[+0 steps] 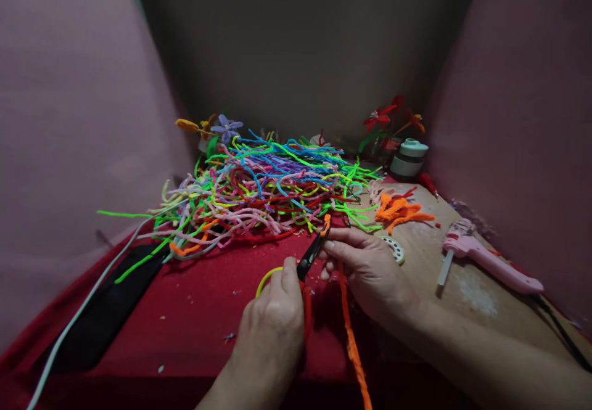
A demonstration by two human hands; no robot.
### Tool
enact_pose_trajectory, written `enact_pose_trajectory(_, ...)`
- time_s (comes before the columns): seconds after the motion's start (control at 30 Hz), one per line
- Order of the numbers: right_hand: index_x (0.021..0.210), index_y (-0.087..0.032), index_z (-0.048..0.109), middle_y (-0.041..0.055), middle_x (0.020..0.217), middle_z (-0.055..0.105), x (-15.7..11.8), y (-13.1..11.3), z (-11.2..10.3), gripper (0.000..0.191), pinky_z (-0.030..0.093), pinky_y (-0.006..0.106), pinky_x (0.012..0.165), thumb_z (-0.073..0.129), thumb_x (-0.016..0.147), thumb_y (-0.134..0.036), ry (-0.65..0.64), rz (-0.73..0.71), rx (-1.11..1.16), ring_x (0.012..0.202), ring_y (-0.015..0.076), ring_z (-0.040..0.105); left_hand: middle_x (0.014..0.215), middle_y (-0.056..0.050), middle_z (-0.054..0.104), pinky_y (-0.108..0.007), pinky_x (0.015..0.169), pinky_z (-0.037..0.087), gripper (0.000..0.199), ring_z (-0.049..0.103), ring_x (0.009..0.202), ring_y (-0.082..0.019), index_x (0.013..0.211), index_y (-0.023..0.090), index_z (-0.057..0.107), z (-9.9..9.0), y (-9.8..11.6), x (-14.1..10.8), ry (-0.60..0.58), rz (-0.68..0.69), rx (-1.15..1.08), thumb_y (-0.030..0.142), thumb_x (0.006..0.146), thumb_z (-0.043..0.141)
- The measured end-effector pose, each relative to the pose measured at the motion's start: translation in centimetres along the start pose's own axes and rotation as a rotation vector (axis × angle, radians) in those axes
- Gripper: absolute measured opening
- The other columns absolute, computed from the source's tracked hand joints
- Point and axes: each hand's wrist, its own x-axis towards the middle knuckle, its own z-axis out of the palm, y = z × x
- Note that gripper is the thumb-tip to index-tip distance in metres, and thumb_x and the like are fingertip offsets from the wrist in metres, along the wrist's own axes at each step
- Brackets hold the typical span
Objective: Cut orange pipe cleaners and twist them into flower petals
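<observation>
My left hand [275, 308] is closed on scissors [313, 254] with dark blades and yellow and red handles. The blades point up and away, beside the fingertips of my right hand [365, 265]. Thumb and fingers of my right hand pinch an orange fuzzy stem [351, 342], which hangs down toward the bottom edge. A short orange end [327, 220] sticks up by the blade tips. Whether the blades touch the stem cannot be made out. Beyond both hands lies a big tangled pile of multicoloured fuzzy stems [272, 182].
On the right, a board [419, 274] holds a pink glue gun [494, 265], orange pieces [402, 209] and a white perforated disc [394, 248]. A lidded jar [409, 158] and red flowers [380, 116] stand behind. A white cable [90, 302] crosses the left side.
</observation>
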Motion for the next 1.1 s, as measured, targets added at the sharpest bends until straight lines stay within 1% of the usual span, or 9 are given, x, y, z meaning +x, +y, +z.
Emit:
enact_pose_trajectory(0.1,0.078,-0.014,0.070,0.0023,0.064,0.065,-0.1,0.0,0.1,0.012,0.046,0.021,0.047,0.070,0.065,-0.016,0.002,-0.007,-0.009,0.049,0.0091,0.057,0.078,-0.010,0.064,-0.027,0.048,0.052,0.037,0.065,0.061,-0.019,0.113,0.007,0.048,0.0,0.1,0.0,0.008,0.006,-0.001,0.001,0.079,0.036)
enact_pose_trajectory(0.33,0.078,-0.015,0.069,0.0025,0.062,0.065,0.0,-0.5,-0.1,0.013,0.044,0.023,0.045,0.069,0.065,-0.017,0.039,-0.012,-0.111,0.044,0.0092,0.054,0.083,-0.011,0.067,-0.024,0.055,0.053,0.034,0.067,0.067,-0.017,0.110,0.011,0.049,-0.2,-0.4,0.3,-0.111,0.025,-0.183,0.004,0.081,0.032)
enact_pose_trajectory(0.47,0.076,-0.016,0.070,0.0003,0.055,0.062,0.0,-0.7,-0.2,0.012,0.031,0.017,0.040,0.068,0.065,-0.017,0.085,0.007,-0.181,0.041,0.0048,0.045,0.078,-0.011,0.068,-0.026,0.049,0.051,0.034,0.066,0.057,-0.018,0.107,0.009,0.048,-0.5,-0.7,0.3,-0.138,0.049,-0.249,0.003,0.078,0.030)
enact_pose_trajectory(0.57,0.076,-0.016,0.070,-0.0006,0.052,0.060,0.0,-0.9,-0.3,0.012,0.025,0.017,0.040,0.067,0.064,-0.014,0.106,0.004,-0.204,0.040,0.0023,0.038,0.069,-0.008,0.067,-0.025,0.045,0.048,0.034,0.065,0.051,-0.018,0.104,0.011,0.048,-1.0,-0.8,0.3,-0.161,0.048,-0.276,0.002,0.077,0.029)
enact_pose_trajectory(0.7,0.077,-0.015,0.070,0.0008,0.052,0.061,0.3,-0.7,-0.4,0.015,0.022,0.018,0.040,0.067,0.062,-0.014,0.118,0.022,-0.216,0.041,0.0031,0.037,0.062,-0.004,0.065,-0.023,0.041,0.044,0.033,0.062,0.046,-0.017,0.104,0.012,0.048,-1.7,-0.9,0.5,-0.144,0.005,-0.340,0.003,0.078,0.030)
enact_pose_trajectory(0.8,0.077,-0.014,0.068,0.0007,0.052,0.060,0.4,-0.4,-0.3,0.018,0.022,0.018,0.041,0.069,0.060,-0.015,0.106,0.098,-0.139,0.042,0.0041,0.041,0.063,-0.005,0.065,-0.024,0.042,0.044,0.030,0.063,0.048,-0.018,0.106,0.012,0.048,-2.1,-1.3,0.7,-0.094,-0.042,-0.366,0.009,0.081,0.032)
enact_pose_trajectory(0.93,0.079,-0.014,0.067,-0.0011,0.053,0.056,0.4,-0.2,-0.1,0.023,0.021,0.017,0.041,0.075,0.057,-0.018,0.090,0.158,-0.024,0.047,0.0055,0.048,0.066,-0.003,0.066,-0.026,0.046,0.045,0.027,0.064,0.053,-0.020,0.108,0.017,0.048,-2.6,-2.1,1.1,-0.090,-0.149,-0.385,0.017,0.084,0.035)
enact_pose_trajectory(1.0,0.077,-0.014,0.066,-0.0022,0.054,0.054,0.3,-0.3,-0.1,0.024,0.021,0.016,0.041,0.077,0.057,-0.021,0.076,0.155,-0.003,0.047,0.0046,0.047,0.070,-0.003,0.066,-0.026,0.049,0.045,0.029,0.064,0.056,-0.019,0.111,0.018,0.048,-2.8,-2.3,1.3,-0.102,-0.165,-0.431,0.018,0.084,0.037)
enact_pose_trajectory(1.1,0.076,-0.014,0.064,-0.0051,0.050,0.049,0.3,-0.3,-0.1,0.023,0.018,0.017,0.038,0.076,0.060,-0.025,0.055,0.138,0.008,0.041,0.0024,0.038,0.072,-0.003,0.065,-0.026,0.054,0.046,0.031,0.063,0.059,-0.018,0.113,0.018,0.049,-3.0,-2.1,1.7,-0.134,-0.188,-0.570,0.018,0.082,0.041)
